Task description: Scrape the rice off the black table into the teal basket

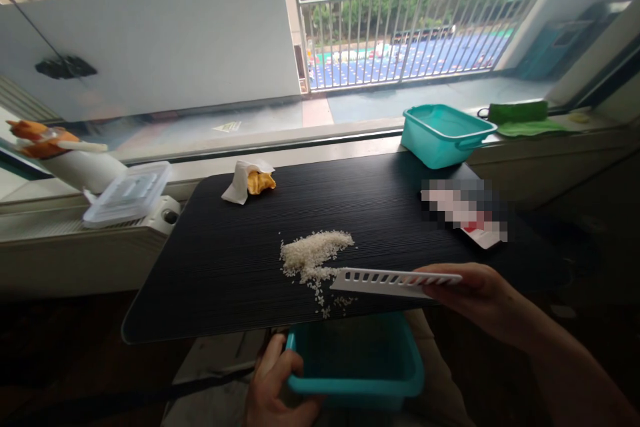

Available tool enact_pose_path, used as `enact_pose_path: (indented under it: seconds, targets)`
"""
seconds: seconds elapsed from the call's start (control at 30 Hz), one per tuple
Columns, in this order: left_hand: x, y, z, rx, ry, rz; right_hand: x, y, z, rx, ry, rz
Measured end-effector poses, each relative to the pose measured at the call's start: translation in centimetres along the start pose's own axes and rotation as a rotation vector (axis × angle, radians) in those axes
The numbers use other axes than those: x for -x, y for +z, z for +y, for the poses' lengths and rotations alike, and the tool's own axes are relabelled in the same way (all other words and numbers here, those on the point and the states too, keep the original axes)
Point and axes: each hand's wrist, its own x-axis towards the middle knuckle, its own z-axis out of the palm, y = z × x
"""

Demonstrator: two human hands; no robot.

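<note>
A pile of white rice grains (313, 252) lies on the black table (210, 267), with loose grains scattered toward its front edge. In my right hand (483, 293) is a white plastic strip with a row of slots (385, 280); its left end reaches the grains at the right of the pile. My left hand (277, 380) grips the left rim of a teal basin (357, 387) just below the table's front edge, over my lap. The inside of that basin is dark, and I cannot make out any contents.
A second teal basin (445, 137) stands at the table's back right, near a green cloth (520, 119). A blurred flat item (465, 213) lies at the right. Crumpled white paper with something yellow (261, 181) sits at the back left. A clear plastic lid (131, 193) rests beyond the left edge.
</note>
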Motion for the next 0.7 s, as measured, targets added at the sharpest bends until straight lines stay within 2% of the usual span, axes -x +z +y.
enact_pose_path:
  seconds: [0.2, 0.37, 0.53, 0.7]
  targets:
    - [-0.4, -0.5, 0.6, -0.008, 0.033, -0.037, 0.0, 0.5, -0.2, 0.002, -0.022, -0.076]
    - [-0.7, -0.8, 0.9, -0.033, 0.013, -0.052, -0.4, 0.8, -0.4, 0.012, -0.006, -0.028]
    - [-0.8, -0.9, 0.8, -0.023, 0.068, -0.044, -1.0, 1.3, -0.3, 0.028, -0.047, -0.107]
    - [-0.6, -0.7, 0.8, 0.003, 0.038, -0.028, -0.8, 1.3, -0.9, -0.005, -0.044, -0.135]
